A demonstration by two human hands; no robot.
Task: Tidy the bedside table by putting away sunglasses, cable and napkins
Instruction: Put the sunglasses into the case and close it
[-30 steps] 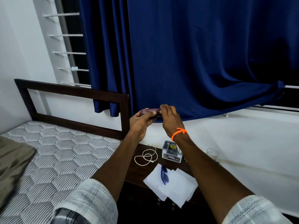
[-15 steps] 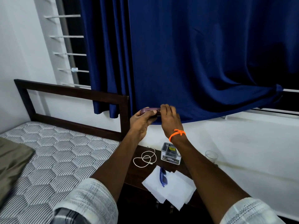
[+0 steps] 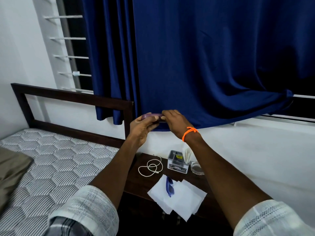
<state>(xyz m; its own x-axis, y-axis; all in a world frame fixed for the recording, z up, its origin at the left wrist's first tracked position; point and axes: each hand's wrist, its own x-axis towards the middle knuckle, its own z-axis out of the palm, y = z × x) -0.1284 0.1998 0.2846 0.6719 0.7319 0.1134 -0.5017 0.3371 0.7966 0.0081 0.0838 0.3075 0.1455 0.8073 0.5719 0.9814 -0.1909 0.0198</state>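
Both hands are raised in front of the blue curtain, holding a purple glasses case (image 3: 150,116). My left hand (image 3: 142,127) grips it from below and the left; my right hand (image 3: 173,122) pinches its right end. Whether the case is open I cannot tell. Far below, on the dark bedside table (image 3: 136,181), blue sunglasses (image 3: 169,186) lie folded on several white napkins (image 3: 180,200) that hang over the front edge. A coiled white cable (image 3: 151,166) lies at the table's back left.
A small grey organiser box (image 3: 177,161) and a glass ashtray (image 3: 197,168) stand at the table's back. The bed with a patterned mattress (image 3: 51,167) and dark headboard (image 3: 73,99) is on the left. The curtain (image 3: 196,65) hangs close behind my hands.
My hands stay on the purple case at about the same spot; the fingers have shifted slightly. The view has tilted a little, bringing the ashtray into sight.
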